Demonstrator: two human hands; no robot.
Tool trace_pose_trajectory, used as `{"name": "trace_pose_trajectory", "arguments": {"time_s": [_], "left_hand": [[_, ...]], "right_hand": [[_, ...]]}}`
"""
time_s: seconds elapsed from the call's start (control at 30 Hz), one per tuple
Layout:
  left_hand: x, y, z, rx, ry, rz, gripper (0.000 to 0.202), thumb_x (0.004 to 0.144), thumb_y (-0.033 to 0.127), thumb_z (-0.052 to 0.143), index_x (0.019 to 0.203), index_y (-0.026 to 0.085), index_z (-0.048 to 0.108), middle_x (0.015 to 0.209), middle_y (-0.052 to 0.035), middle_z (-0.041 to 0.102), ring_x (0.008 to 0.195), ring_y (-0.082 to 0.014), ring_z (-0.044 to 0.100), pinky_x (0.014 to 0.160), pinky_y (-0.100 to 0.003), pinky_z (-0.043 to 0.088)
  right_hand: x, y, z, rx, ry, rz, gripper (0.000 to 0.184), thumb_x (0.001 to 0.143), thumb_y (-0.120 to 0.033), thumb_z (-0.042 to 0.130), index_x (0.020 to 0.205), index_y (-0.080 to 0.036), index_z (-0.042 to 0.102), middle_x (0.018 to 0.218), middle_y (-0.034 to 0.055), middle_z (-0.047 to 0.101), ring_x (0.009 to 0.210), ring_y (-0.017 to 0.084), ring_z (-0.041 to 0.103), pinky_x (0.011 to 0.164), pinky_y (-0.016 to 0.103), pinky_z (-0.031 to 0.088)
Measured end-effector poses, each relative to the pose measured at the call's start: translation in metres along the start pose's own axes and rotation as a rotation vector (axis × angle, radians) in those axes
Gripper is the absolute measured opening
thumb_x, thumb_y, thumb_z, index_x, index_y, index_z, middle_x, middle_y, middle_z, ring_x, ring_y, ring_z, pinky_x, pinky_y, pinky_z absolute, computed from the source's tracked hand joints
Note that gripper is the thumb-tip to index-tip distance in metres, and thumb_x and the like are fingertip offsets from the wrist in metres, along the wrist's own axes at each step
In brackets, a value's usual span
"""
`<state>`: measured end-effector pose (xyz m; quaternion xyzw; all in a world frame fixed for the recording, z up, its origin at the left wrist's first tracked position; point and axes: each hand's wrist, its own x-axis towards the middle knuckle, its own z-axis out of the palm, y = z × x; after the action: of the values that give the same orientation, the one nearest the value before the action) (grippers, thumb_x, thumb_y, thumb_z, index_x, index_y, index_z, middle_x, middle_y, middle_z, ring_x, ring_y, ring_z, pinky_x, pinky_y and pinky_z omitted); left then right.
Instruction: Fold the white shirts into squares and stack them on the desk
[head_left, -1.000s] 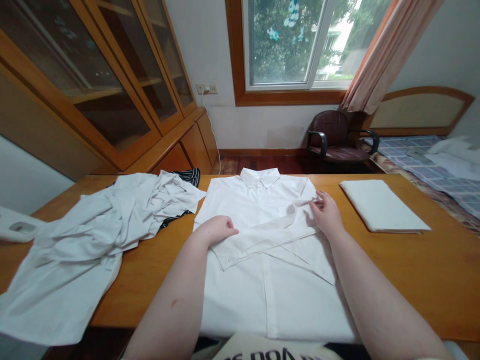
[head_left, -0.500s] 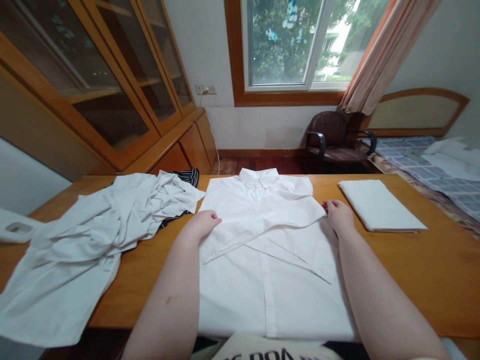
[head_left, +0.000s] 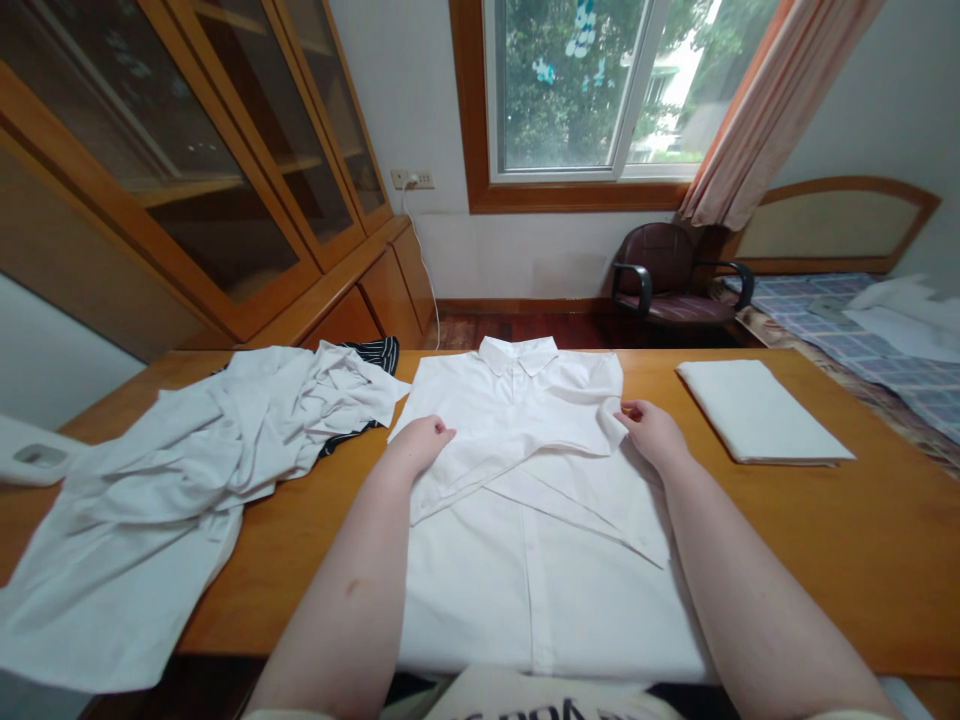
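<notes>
On my feed this reads as a bedroom in a home. There is a bed (head_left: 862,340) with a checked cover, a curtain (head_left: 757,110) beside the window (head_left: 570,90), a padded armchair (head_left: 667,275) and glass-fronted wooden cabinets (head_left: 187,170). A white shirt (head_left: 525,560) and a laundry heap (head_left: 187,470) lie on the wooden worktop (head_left: 862,520).

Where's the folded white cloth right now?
Folded cloth: head view, right side of the table, just right of the shirt and right hand, touching neither.

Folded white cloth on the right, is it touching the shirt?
Apart. The head view shows bare wooden table between the folded cloth and the shirt.
</notes>
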<state>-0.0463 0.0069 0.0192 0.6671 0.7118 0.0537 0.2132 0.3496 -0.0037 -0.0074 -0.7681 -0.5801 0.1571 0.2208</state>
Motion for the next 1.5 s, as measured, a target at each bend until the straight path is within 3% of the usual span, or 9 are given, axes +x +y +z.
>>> {"name": "trace_pose_trajectory", "arguments": {"time_s": [0.13,0.4,0.53,0.87,1.1,1.2,1.3,1.4,1.5], "left_hand": [[0.004,-0.004,0.0,-0.005,-0.006,0.004,0.023,0.078,0.042,0.052,0.076,0.021,0.06,0.081,-0.0038,0.066,0.073,-0.0185,0.057,0.057,-0.027,0.033],[0.008,-0.007,0.002,-0.012,-0.005,0.002,0.023,0.077,0.043,0.053,0.075,0.021,0.061,0.078,-0.003,0.066,0.07,-0.0172,0.056,0.056,-0.026,0.033],[0.006,-0.008,0.002,-0.014,-0.005,-0.011,0.025,0.077,0.044,0.053,0.077,0.02,0.061,0.079,-0.0035,0.066,0.07,-0.0172,0.057,0.056,-0.026,0.033],[0.005,-0.004,-0.002,-0.008,-0.007,0.013,0.021,0.076,0.041,0.057,0.079,0.02,0.061,0.08,-0.0032,0.066,0.072,-0.0173,0.058,0.057,-0.025,0.035],[0.003,-0.003,-0.002,0.06,0.025,0.041,0.022,0.078,0.041,0.055,0.083,0.021,0.062,0.086,-0.0049,0.067,0.079,-0.0197,0.06,0.064,-0.027,0.04],[-0.007,0.01,-0.004,0.083,0.098,0.114,0.026,0.082,0.041,0.052,0.095,0.02,0.063,0.102,-0.0084,0.066,0.093,-0.0225,0.06,0.078,-0.03,0.043],[-0.02,0.028,0.0,0.068,0.151,0.277,0.034,0.085,0.039,0.049,0.111,0.02,0.06,0.12,-0.0096,0.06,0.112,-0.024,0.052,0.096,-0.033,0.037],[-0.029,0.043,0.012,0.043,0.076,0.445,0.042,0.086,0.04,0.048,0.122,0.02,0.055,0.136,-0.009,0.05,0.126,-0.0234,0.043,0.106,-0.034,0.03],[-0.029,0.047,0.025,0.075,-0.081,0.495,0.053,0.084,0.041,0.05,0.134,0.021,0.046,0.149,-0.0076,0.035,0.137,-0.023,0.028,0.112,-0.037,0.021]], "right_hand": [[0.001,0.002,-0.007,-0.117,-0.015,0.086,0.033,0.084,-0.044,0.048,0.084,-0.018,0.069,0.08,0.0087,0.069,0.073,0.02,0.059,0.059,0.027,0.035],[0.005,0.018,-0.016,-0.157,-0.002,0.171,0.033,0.085,-0.038,0.045,0.087,-0.015,0.068,0.084,0.0122,0.068,0.076,0.021,0.06,0.059,0.027,0.035],[0.004,0.016,-0.021,-0.168,-0.066,0.157,0.042,0.085,-0.05,0.043,0.079,-0.016,0.067,0.076,0.0115,0.068,0.071,0.022,0.06,0.058,0.028,0.036],[0.002,0.027,-0.03,-0.041,-0.128,0.101,0.025,0.065,-0.043,0.068,0.063,-0.019,0.059,0.058,0.0004,0.061,0.053,0.015,0.054,0.051,0.026,0.035],[0.001,0.028,-0.032,-0.023,-0.162,0.087,0.031,0.065,-0.047,0.069,0.075,-0.017,0.063,0.072,0.0046,0.067,0.065,0.019,0.06,0.06,0.028,0.042],[0.003,0.025,-0.024,0.007,-0.009,0.103,0.043,0.079,-0.053,0.053,0.094,-0.015,0.066,0.087,0.01,0.069,0.077,0.022,0.062,0.068,0.031,0.045],[0.009,0.024,-0.01,-0.013,0.122,-0.074,0.043,0.084,-0.042,0.049,0.116,-0.016,0.061,0.111,0.0119,0.065,0.099,0.023,0.059,0.086,0.033,0.044],[0.015,0.025,0.001,-0.128,0.062,-0.199,0.043,0.083,-0.038,0.052,0.121,-0.019,0.061,0.13,0.012,0.054,0.12,0.026,0.048,0.102,0.039,0.034],[0.018,0.028,0.005,-0.209,-0.003,-0.146,0.052,0.081,-0.046,0.056,0.128,-0.024,0.058,0.14,0.0119,0.045,0.13,0.032,0.037,0.107,0.045,0.028]]}}
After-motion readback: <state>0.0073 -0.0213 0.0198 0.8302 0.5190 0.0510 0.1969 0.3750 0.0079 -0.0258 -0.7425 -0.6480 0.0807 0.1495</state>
